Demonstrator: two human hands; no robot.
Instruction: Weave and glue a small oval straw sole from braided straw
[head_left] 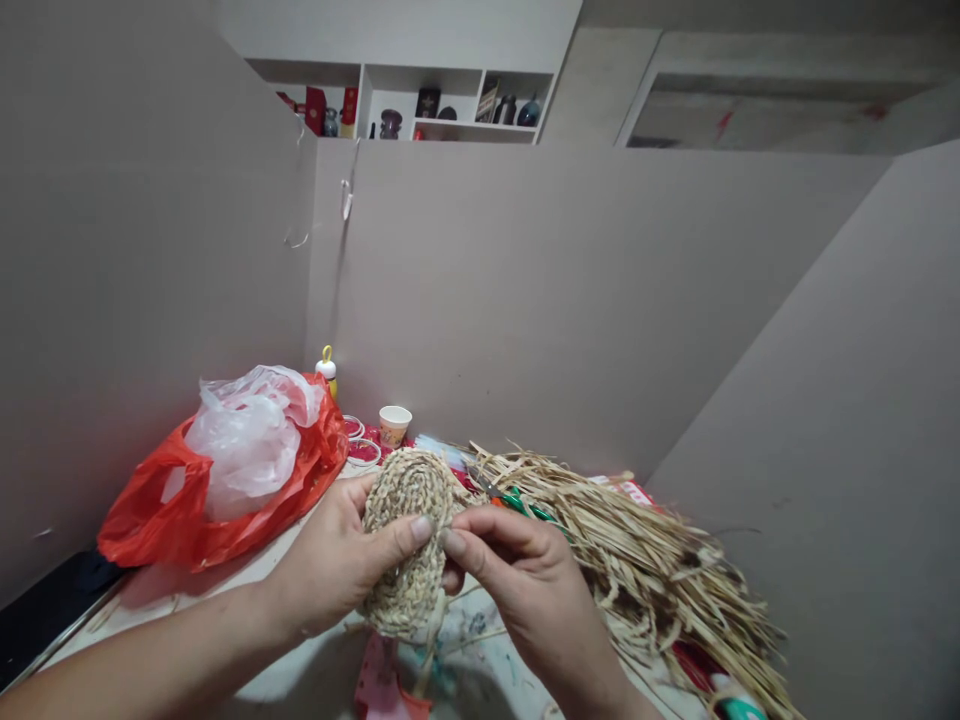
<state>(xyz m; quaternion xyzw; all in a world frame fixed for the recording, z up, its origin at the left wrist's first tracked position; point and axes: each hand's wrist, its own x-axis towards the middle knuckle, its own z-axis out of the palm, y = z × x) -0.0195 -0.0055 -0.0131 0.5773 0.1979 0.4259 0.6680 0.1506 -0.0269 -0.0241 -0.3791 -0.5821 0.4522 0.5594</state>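
Note:
An oval woven straw piece (409, 500), coiled from braided strands, is held up above the table. My left hand (352, 555) grips its left side, with the thumb pressed flat on the front. At the right edge of the weave my right hand (517, 570) is closed, thumb and index finger pinched together at the braid. Whether a separate strand lies in that pinch is too small to tell. Loose straw ends hang below the piece. Just beyond my right hand lie scissors with green handles (529, 505), partly covered by straw.
A large bundle of dry straw (637, 540) spreads over the right side of the table. At left sits a red plastic bag (165, 500) with clear plastic (247, 440) inside. A paper cup (394, 425), white rings (364, 453) and a yellow-topped bottle (327, 372) stand near the back partition (525, 300).

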